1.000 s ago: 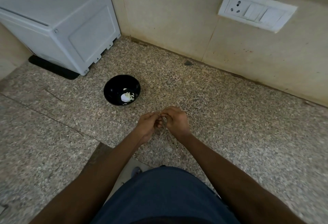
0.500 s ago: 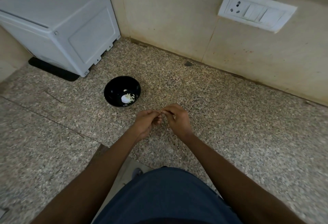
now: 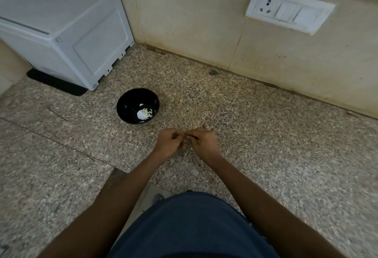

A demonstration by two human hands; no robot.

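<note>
While the black bowl [image 3: 125, 104] holds white bits [image 3: 143, 114], left hand [image 3: 167, 145] and right hand [image 3: 203, 144] pinch one tiny scrap [image 3: 185, 139], each grip clamped.

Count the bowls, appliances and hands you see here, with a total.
Bowls: 1, black bowl
Appliances: 1, white appliance
Hands: 2, left hand and right hand, pinching a small piece together
Total: 4

One bowl [image 3: 124, 104] is sitting far left, holding several white pieces [image 3: 144, 113], too clumped to count. One box [image 3: 61, 22] is standing on one mat [image 3: 55, 83]. One switch plate [image 3: 289, 11] is showing one socket [image 3: 266, 5]. Two hands, left hand [image 3: 168, 142] and right hand [image 3: 202, 142], are pinching one bit [image 3: 185, 140]
</note>
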